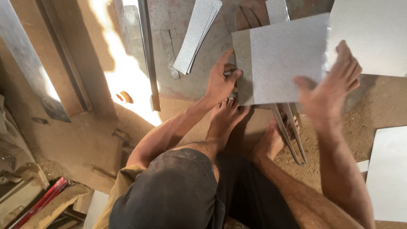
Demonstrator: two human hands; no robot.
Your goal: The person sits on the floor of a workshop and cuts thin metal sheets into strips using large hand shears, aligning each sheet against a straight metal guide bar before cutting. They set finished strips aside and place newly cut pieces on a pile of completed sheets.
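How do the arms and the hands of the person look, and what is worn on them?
Both forearms are bare, with no sleeves in view. The left hand and right hand wear no gloves, and no rings or watch can be seen. The right hand is blurred.

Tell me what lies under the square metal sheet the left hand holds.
Under the sheet, long metal shears stick out toward the feet; their blades are covered. Dirt floor shows around it. The left hand grips its left edge.

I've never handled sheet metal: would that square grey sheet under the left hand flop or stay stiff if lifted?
The metal sheet looks thin, so it would probably flex a little. It lies flat with the left hand gripping its edge, suggesting modest weight. Its cut edges may be sharp.
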